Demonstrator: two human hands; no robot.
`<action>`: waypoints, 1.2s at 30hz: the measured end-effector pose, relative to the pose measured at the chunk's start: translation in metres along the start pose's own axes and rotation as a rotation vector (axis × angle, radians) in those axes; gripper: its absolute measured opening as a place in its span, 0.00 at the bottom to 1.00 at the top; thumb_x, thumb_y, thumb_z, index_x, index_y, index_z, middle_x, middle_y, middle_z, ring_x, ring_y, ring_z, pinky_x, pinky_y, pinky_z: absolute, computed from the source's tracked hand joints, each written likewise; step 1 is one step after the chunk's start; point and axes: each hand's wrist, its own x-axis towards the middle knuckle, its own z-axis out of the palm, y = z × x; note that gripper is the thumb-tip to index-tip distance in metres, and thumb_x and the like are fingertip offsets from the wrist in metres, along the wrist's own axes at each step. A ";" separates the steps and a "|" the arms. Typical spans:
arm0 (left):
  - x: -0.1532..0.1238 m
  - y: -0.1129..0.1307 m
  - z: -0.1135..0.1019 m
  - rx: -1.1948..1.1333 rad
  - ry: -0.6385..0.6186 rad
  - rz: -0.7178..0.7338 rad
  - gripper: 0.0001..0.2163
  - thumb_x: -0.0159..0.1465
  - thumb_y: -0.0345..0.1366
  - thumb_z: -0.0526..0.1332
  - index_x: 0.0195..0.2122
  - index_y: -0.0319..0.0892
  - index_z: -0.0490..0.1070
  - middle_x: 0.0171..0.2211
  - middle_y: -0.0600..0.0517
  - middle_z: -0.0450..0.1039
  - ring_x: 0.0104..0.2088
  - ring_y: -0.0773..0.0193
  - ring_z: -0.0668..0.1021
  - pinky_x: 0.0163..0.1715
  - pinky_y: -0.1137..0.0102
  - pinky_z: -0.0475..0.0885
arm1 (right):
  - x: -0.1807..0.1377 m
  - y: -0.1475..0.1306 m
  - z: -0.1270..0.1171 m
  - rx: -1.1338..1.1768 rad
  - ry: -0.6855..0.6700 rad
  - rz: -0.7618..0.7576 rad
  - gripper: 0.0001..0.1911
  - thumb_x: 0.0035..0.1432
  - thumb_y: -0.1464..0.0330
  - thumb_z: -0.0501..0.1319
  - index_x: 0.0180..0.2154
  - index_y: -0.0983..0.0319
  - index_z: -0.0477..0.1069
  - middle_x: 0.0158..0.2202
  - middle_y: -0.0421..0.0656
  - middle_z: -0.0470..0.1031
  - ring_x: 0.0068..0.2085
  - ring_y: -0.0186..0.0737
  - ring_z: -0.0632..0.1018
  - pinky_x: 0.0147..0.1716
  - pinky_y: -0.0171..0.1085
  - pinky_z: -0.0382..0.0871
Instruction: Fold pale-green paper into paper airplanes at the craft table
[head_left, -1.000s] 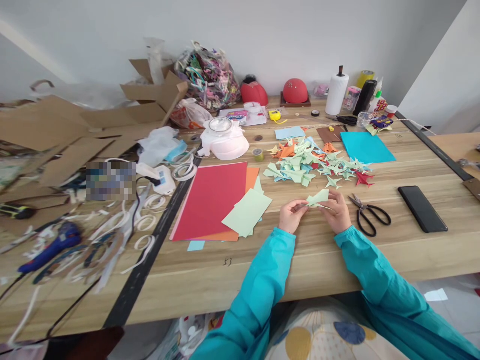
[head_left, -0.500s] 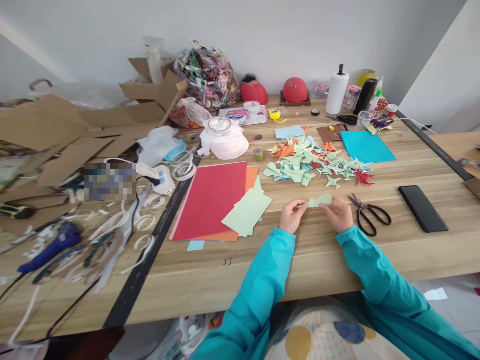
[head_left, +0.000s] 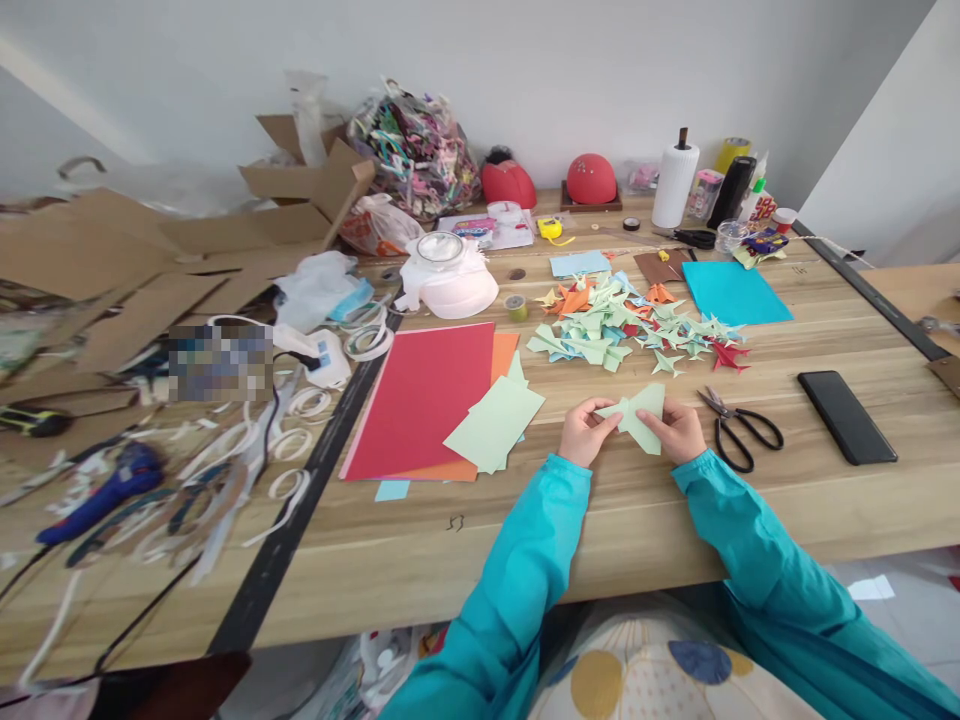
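Left hand point(head_left: 587, 432) and right hand point(head_left: 682, 432), thumbs facing each other, with a folded paper point(head_left: 646, 425) in pale green between them. The left hand pinches the narrow point at its end; the right hand pinches the broad, spread part, thumb on the upper face. Whether the paper's lower edge touches the bench point(head_left: 630, 530) cannot be told.

The piece should handle as very light, soft across its open flaps and stiffer along the creases, where layers double up. It is unlikely to slip from a dry pinch but could crumple or tear under a hard one; the best hold is probably a flat thumb-and-finger grip on the layered creases, leaving the thin tips free.

Just beyond the hands lies a pile of folded paper shapes point(head_left: 600, 335), mostly pale green, with orange, red and blue among them. Just right of the right hand rest scissors point(head_left: 721, 411), blades slightly parted; farther right, a phone point(head_left: 846, 417). Left of the left hand, pale green sheets point(head_left: 495, 425) overlap a red sheet point(head_left: 427, 400).
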 end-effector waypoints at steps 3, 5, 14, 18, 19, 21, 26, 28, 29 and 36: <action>0.001 -0.001 0.000 0.003 0.015 0.014 0.13 0.45 0.38 0.68 0.29 0.38 0.71 0.19 0.55 0.71 0.19 0.68 0.73 0.24 0.72 0.70 | 0.000 -0.003 0.001 0.029 -0.057 0.033 0.20 0.43 0.56 0.66 0.33 0.65 0.75 0.32 0.47 0.78 0.33 0.46 0.77 0.30 0.41 0.71; 0.001 -0.002 0.000 0.005 0.016 0.017 0.12 0.45 0.38 0.68 0.29 0.38 0.71 0.19 0.55 0.71 0.19 0.69 0.72 0.23 0.72 0.70 | 0.000 -0.003 0.001 0.054 -0.100 0.046 0.19 0.42 0.57 0.67 0.32 0.65 0.75 0.31 0.47 0.78 0.32 0.45 0.77 0.31 0.41 0.71; -0.002 -0.002 0.002 -0.165 -0.158 -0.008 0.20 0.45 0.37 0.69 0.39 0.38 0.73 0.34 0.48 0.76 0.30 0.64 0.77 0.28 0.71 0.73 | 0.001 -0.005 0.000 0.294 -0.117 0.287 0.17 0.35 0.59 0.70 0.27 0.63 0.75 0.21 0.42 0.76 0.18 0.36 0.72 0.16 0.35 0.65; -0.004 -0.006 0.003 -0.233 -0.214 -0.028 0.25 0.42 0.35 0.70 0.44 0.38 0.71 0.40 0.45 0.75 0.37 0.59 0.77 0.35 0.66 0.74 | 0.002 -0.008 -0.001 0.324 -0.148 0.300 0.14 0.37 0.59 0.69 0.23 0.63 0.74 0.18 0.42 0.74 0.16 0.35 0.71 0.15 0.34 0.63; -0.004 -0.007 0.003 -0.226 -0.207 -0.027 0.25 0.43 0.35 0.70 0.44 0.38 0.72 0.40 0.45 0.75 0.37 0.58 0.77 0.36 0.66 0.74 | 0.001 -0.008 -0.002 0.322 -0.159 0.296 0.14 0.37 0.59 0.68 0.22 0.63 0.74 0.19 0.42 0.74 0.16 0.35 0.71 0.15 0.34 0.64; -0.004 -0.008 0.002 -0.213 -0.205 -0.020 0.23 0.44 0.37 0.70 0.43 0.39 0.73 0.38 0.46 0.76 0.36 0.59 0.77 0.35 0.66 0.74 | 0.001 -0.009 -0.002 0.314 -0.168 0.289 0.14 0.37 0.59 0.68 0.22 0.64 0.74 0.19 0.43 0.75 0.17 0.36 0.71 0.15 0.34 0.64; -0.001 -0.007 0.001 -0.109 -0.158 -0.007 0.15 0.49 0.38 0.66 0.38 0.39 0.76 0.34 0.48 0.77 0.29 0.64 0.76 0.31 0.68 0.74 | -0.001 -0.006 -0.001 0.271 -0.161 0.278 0.17 0.36 0.57 0.69 0.25 0.63 0.75 0.19 0.43 0.75 0.18 0.37 0.73 0.15 0.35 0.66; -0.001 -0.006 0.001 -0.042 -0.117 0.008 0.14 0.48 0.36 0.67 0.36 0.39 0.76 0.35 0.47 0.77 0.33 0.62 0.77 0.32 0.69 0.74 | -0.001 -0.004 0.000 0.222 -0.154 0.239 0.17 0.37 0.57 0.69 0.26 0.63 0.75 0.21 0.43 0.76 0.20 0.39 0.74 0.18 0.36 0.68; -0.001 -0.006 0.001 -0.014 -0.102 0.015 0.15 0.47 0.35 0.67 0.36 0.39 0.76 0.35 0.47 0.76 0.35 0.60 0.77 0.32 0.69 0.74 | -0.001 -0.004 0.001 0.189 -0.150 0.207 0.17 0.37 0.57 0.68 0.27 0.63 0.75 0.22 0.43 0.77 0.22 0.40 0.75 0.20 0.37 0.69; -0.003 -0.004 0.002 0.087 -0.096 0.034 0.16 0.47 0.33 0.66 0.38 0.39 0.75 0.38 0.45 0.74 0.38 0.58 0.76 0.28 0.71 0.74 | 0.001 -0.001 0.003 0.101 -0.120 0.123 0.15 0.37 0.58 0.69 0.26 0.62 0.76 0.27 0.43 0.78 0.27 0.41 0.77 0.28 0.39 0.71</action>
